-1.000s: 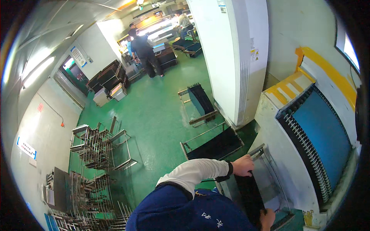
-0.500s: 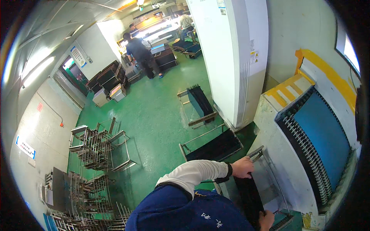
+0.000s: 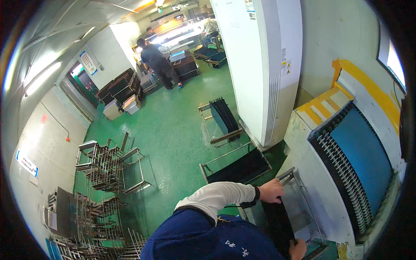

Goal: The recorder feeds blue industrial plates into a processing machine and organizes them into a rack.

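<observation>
A metal-framed rack (image 3: 305, 195) stands low in front of me, beside the machine. Inside it is a dark stack of thin boards (image 3: 279, 221), partly hidden by my body. My left hand (image 3: 271, 191), at the end of a white sleeve with a black cuff, has its fingers curled over the far end of this stack. At the near end, by the lower edge of the view, my right hand (image 3: 297, 250) grips the stack's other end; its arm is out of sight.
A machine (image 3: 299, 130) with a blue sheet (image 3: 362, 147) and rows of rollers stands at right. Loaded racks (image 3: 240, 167) sit ahead, near a tall white cabinet (image 3: 255, 73). Empty metal racks (image 3: 104, 167) are stacked at left. Co-workers (image 3: 158, 63) are at the back.
Both hands keep their hold on the dark stack and shift only slightly to the left in the view. The scene tilts a little with my head.
</observation>
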Tool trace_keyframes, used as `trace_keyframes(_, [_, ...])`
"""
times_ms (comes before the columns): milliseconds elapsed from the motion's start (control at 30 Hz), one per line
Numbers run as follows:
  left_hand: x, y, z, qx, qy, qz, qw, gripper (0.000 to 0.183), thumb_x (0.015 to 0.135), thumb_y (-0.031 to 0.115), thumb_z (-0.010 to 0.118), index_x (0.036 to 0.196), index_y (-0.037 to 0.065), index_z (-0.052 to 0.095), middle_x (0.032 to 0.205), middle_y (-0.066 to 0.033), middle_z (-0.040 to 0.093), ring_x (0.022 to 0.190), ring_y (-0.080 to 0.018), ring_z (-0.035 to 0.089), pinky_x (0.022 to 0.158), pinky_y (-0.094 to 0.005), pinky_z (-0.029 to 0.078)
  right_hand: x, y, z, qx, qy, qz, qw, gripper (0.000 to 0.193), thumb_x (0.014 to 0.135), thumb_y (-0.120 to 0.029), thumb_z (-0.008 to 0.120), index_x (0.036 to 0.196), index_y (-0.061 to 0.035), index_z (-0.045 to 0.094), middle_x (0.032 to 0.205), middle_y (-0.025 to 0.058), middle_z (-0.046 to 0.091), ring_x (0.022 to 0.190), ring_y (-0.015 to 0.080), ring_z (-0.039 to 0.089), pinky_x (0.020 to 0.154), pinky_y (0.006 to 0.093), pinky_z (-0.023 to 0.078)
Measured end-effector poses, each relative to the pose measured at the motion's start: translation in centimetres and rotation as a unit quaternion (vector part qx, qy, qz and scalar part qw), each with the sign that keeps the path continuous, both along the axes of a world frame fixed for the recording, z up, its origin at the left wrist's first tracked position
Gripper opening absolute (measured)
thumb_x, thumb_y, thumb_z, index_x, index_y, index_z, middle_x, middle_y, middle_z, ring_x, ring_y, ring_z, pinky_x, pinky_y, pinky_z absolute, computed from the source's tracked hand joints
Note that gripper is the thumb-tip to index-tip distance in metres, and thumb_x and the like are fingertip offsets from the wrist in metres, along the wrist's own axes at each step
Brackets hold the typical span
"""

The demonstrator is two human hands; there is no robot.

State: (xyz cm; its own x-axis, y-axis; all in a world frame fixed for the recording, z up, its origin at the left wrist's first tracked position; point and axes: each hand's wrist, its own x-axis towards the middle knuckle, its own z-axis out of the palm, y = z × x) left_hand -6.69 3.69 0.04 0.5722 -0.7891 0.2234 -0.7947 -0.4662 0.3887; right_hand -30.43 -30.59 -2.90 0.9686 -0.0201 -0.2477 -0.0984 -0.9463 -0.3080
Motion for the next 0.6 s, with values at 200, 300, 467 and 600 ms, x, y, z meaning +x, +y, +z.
trace_keyframes(200, [-0.08,0.25,-0.30,-0.008,0.005,-0.001,1.000,0.028,0.074,0.036,0.079,0.081,0.013,0.066,0.087,-0.0058,0.063,0.097,-0.0286,0.059,0.090,-0.0433,0.043,0.12,0.39,0.49,0.015,-0.012,-0.011,1.000,0.054,0.095,-0.056,0.056,0.109,-0.0063,0.072,0.092,0.0253,0.070,0.083,0.0471,0.067,0.070,0.0551,0.052])
trace_keyframes(300, [0.00,0.11,-0.51,-0.008,-0.008,0.000,1.000,0.027,0.075,0.036,0.079,0.082,0.014,0.066,0.088,-0.0056,0.063,0.097,-0.0281,0.059,0.091,-0.0429,0.043,-0.09,0.09,-0.10,0.009,-0.011,-0.009,1.000,0.054,0.094,-0.056,0.056,0.108,-0.0070,0.072,0.092,0.0250,0.070,0.082,0.0471,0.067,0.069,0.0549,0.052])
trace_keyframes(467, [-0.12,-0.01,0.05,-0.012,0.016,0.004,1.000,0.030,0.072,0.038,0.080,0.081,0.012,0.068,0.088,-0.0072,0.065,0.097,-0.0295,0.060,0.092,-0.0435,0.043,-0.13,-0.28,-0.49,0.010,0.016,-0.008,1.000,0.052,0.095,-0.055,0.056,0.108,-0.0078,0.072,0.091,0.0243,0.070,0.081,0.0469,0.067,0.069,0.0549,0.052])
trace_keyframes(600, [0.00,-0.10,-0.34,-0.015,0.011,0.005,1.000,0.032,0.070,0.039,0.080,0.080,0.011,0.069,0.088,-0.0081,0.066,0.096,-0.0303,0.060,0.091,-0.0439,0.042,-0.01,0.27,0.34,0.006,0.004,-0.013,1.000,0.051,0.096,-0.055,0.055,0.107,-0.0083,0.072,0.090,0.0242,0.070,0.081,0.0470,0.067,0.071,0.0556,0.052])
